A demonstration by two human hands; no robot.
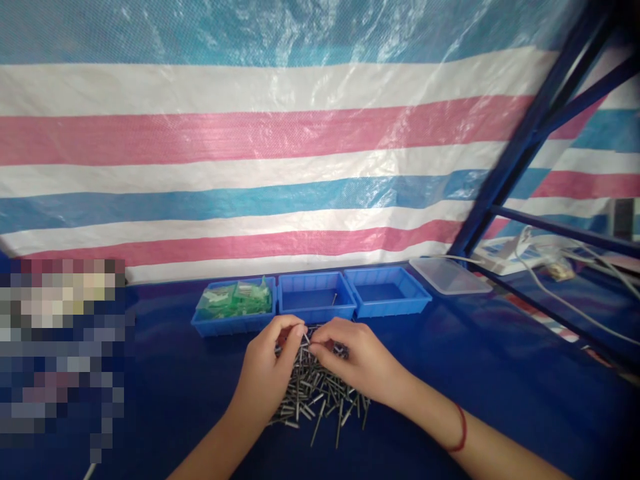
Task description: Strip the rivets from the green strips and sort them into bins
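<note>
A heap of small metal pins (320, 397) lies on the blue table (190, 400) in front of me. My left hand (267, 377) rests on the left side of the heap, its fingers pinched together at the top. My right hand (357, 363) sits on the right side, thumb and forefinger pinched close to the left fingertips. Both pinches meet over the heap and seem to hold a small pin, too small to make out. Behind the heap stand three blue trays: the left tray (220, 325) holds green plastic pieces (235, 299), the middle tray (316, 309) holds one pin, the right tray (387, 292) looks bare.
A clear plastic lid (450, 275) lies right of the trays. A striped tarp (250, 147) hangs behind. A dark blue metal frame (520, 147) and white cables (565, 257) occupy the right side. A blurred patch covers the left.
</note>
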